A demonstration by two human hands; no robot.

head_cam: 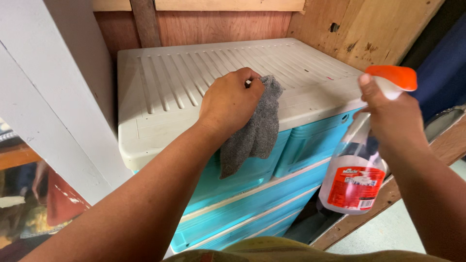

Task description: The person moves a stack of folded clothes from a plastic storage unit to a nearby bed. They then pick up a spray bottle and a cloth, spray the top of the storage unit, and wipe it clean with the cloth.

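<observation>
A person's left hand (228, 102) is closed in a fist around a grey cloth (255, 131), pinning its bunched top against the ribbed lid (160, 92) of a plastic drawer unit, near the middle of the lid's front edge. Most of the cloth hangs loose over that edge and drapes down across the upper turquoise drawer (242, 177), which suggests the hand is pressing only the gathered part to the surface.

The right hand (388, 114) is wrapped around the neck of a clear spray bottle (357, 172) with an orange-and-white trigger head (393, 77), held just off the lid's front right corner and clear of it. The nozzle points back toward the lid and the cloth, and the bottle hangs tilted below the fist, its red label turned to the camera. Whether a finger is on the trigger cannot be told from this angle.

The off-white lid shows grime and faint marks between its grooves. Below it the turquoise drawers stack down toward the floor, pale strips dividing them. The unit sits tucked into a nook: plywood walls (369, 29) close behind and to the right, a white-painted board (58, 97) leaning past its left side. A wooden rail (383, 204) runs along the lower right, beside pale flooring. Dark blue fabric (444, 73) fills the far right edge.
</observation>
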